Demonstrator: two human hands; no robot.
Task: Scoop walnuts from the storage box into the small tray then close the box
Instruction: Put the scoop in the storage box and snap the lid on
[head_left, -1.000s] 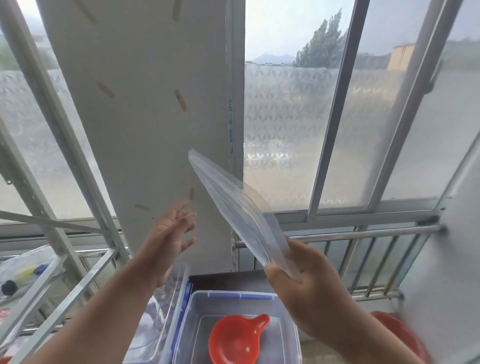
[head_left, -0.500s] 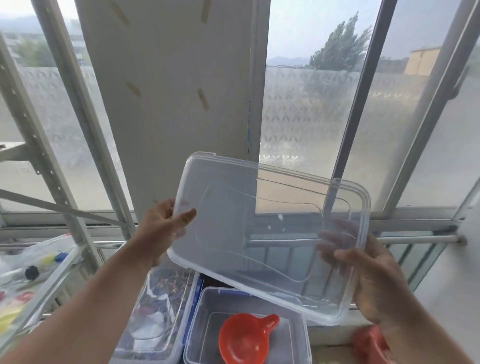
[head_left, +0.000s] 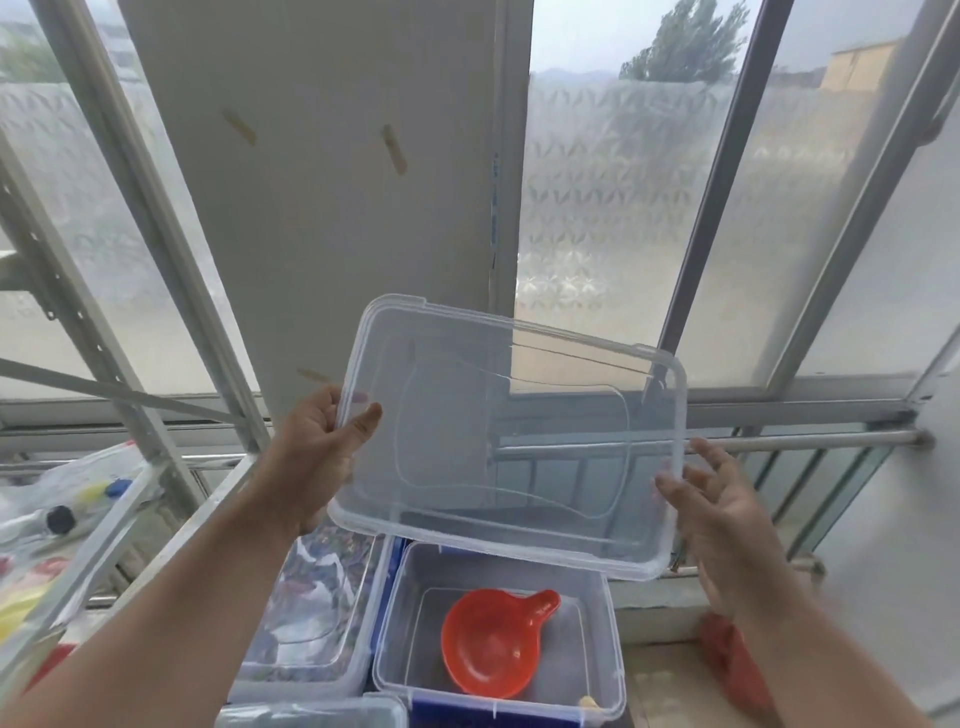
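Note:
I hold a clear plastic lid (head_left: 519, 441) up in the air, tilted, above the boxes. My left hand (head_left: 322, 447) grips its left edge, thumb over the rim. My right hand (head_left: 727, 514) is at the lid's right edge with its fingers spread and fairly straight. Below the lid stands an open clear storage box (head_left: 498, 691) with a red scoop (head_left: 493, 644) lying in it. No walnuts can be made out, apart from a small pale piece at the box's front right corner.
A second clear box (head_left: 317, 629) with its lid on stands to the left of the open one. A metal rack (head_left: 130, 499) with bagged items is at far left. Window frames and a railing (head_left: 779, 441) lie straight ahead. Something red (head_left: 732, 665) lies low on the right.
The lid turned from edge-on to flat-facing, and my left hand took hold of its left edge. My right hand has loosened from a grip to spread fingers at the right edge.

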